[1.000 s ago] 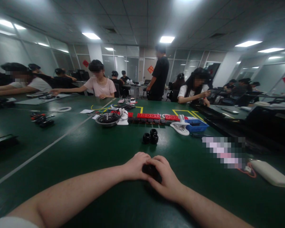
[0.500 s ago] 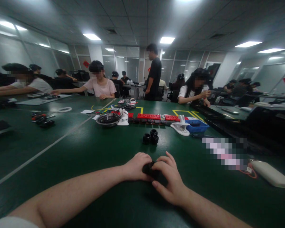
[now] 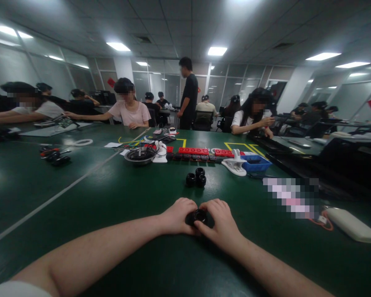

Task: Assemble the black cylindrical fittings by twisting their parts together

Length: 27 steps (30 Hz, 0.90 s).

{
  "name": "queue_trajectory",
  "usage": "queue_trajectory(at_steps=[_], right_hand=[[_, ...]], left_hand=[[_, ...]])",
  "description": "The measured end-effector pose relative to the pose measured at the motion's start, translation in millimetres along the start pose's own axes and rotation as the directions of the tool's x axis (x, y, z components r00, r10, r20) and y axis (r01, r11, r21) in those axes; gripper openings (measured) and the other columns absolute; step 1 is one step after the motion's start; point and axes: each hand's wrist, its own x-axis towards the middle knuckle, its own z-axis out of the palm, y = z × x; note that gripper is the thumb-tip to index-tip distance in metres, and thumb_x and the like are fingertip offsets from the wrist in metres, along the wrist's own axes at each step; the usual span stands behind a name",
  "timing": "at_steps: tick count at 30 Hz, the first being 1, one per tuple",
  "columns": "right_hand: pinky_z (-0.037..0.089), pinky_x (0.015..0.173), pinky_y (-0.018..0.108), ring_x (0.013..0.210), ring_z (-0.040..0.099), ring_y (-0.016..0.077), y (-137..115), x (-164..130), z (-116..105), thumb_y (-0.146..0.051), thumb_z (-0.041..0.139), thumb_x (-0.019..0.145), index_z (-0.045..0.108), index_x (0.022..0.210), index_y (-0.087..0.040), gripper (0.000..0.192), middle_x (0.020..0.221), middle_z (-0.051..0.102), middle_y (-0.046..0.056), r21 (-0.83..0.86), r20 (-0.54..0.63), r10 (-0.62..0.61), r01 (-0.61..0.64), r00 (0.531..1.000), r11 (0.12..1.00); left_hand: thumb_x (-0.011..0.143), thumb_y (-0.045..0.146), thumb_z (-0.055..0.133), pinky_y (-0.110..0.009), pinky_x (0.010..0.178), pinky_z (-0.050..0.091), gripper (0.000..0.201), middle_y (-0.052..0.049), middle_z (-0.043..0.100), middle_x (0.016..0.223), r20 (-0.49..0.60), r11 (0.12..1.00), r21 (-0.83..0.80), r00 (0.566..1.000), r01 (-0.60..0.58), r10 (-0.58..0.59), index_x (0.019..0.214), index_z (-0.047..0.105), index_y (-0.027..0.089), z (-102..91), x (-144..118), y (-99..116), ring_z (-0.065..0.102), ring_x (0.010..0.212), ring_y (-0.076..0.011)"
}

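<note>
A small black round part (image 3: 198, 215) with a hole in its top sits on the green table (image 3: 111, 198) between my two hands. My left hand (image 3: 177, 216) grips its left side with curled fingers. My right hand (image 3: 220, 225) closes on its right side, thumb against the rim. Both forearms rest on the table. A little farther out lie three more black round parts (image 3: 196, 178) in a cluster, apart from my hands.
Beyond the cluster are a metal bowl (image 3: 140, 156), red strips (image 3: 194, 151), a white clamp (image 3: 235, 164) and a blue tray (image 3: 256, 163). A white case (image 3: 352, 225) lies at right. Black tools (image 3: 54, 155) lie at left. Several people sit around; one stands at the back.
My right hand's fingers spread open half a second ago and have closed again on the black part, whose top hole now shows. The standing person walked left.
</note>
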Motion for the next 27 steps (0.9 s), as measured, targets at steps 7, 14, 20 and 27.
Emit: queue_trajectory(at_steps=[7, 14, 20, 27], right_hand=[[0.037, 0.079, 0.038, 0.087, 0.046, 0.0205, -4, 1, -2, -0.01, 0.046, 0.067, 0.054, 0.095, -0.019, 0.03, 0.093, 0.059, 0.005, 0.141, 0.096, -0.139, 0.124, 0.986, 0.982], [0.03, 0.092, 0.042, 0.1, 0.043, 0.0217, -8, -3, -2, -0.008, 0.042, 0.059, 0.056, 0.08, -0.021, 0.028, 0.101, 0.056, 0.003, 0.207, 0.079, -0.27, 0.249, 0.96, 0.946], [0.029, 0.092, 0.045, 0.097, 0.046, 0.0233, -5, -8, -5, -0.019, 0.049, 0.067, 0.055, 0.083, -0.019, 0.017, 0.1, 0.054, 0.007, 0.086, -0.072, -0.266, 0.271, 0.961, 0.959], [0.039, 0.075, 0.039, 0.084, 0.05, 0.0234, 7, -4, 7, -0.039, 0.059, 0.069, 0.051, 0.09, -0.016, 0.032, 0.088, 0.056, 0.008, -0.022, -0.118, 0.017, -0.02, 0.993, 1.0]], left_hand=[[0.061, 0.045, 0.068, -0.033, 0.083, 0.036, 0.044, -0.002, 0.054, 0.093, 0.019, 1.0, 0.027, 1.0, -0.011, 0.01, 0.094, 0.053, 0.019, 0.7, 0, 0, 0.049, 0.088, -0.0207], [0.061, 0.045, 0.067, -0.034, 0.082, 0.036, 0.042, -0.002, 0.053, 0.092, 0.03, 1.0, 0.029, 1.0, 0.004, -0.005, 0.091, 0.054, 0.019, 2.0, 0, 0, 0.049, 0.087, -0.0211], [0.063, 0.048, 0.066, -0.034, 0.083, 0.036, 0.043, -0.003, 0.054, 0.093, 0.023, 1.0, 0.012, 1.0, -0.021, 0.021, 0.092, 0.054, 0.019, 0.6, 0, -1, 0.049, 0.088, -0.0213], [0.058, 0.052, 0.068, -0.034, 0.082, 0.037, 0.054, -0.004, 0.053, 0.097, -0.001, 0.998, -0.061, 1.0, 0.015, -0.016, 0.097, 0.052, 0.018, -3.2, -1, 3, 0.049, 0.089, -0.0218]])
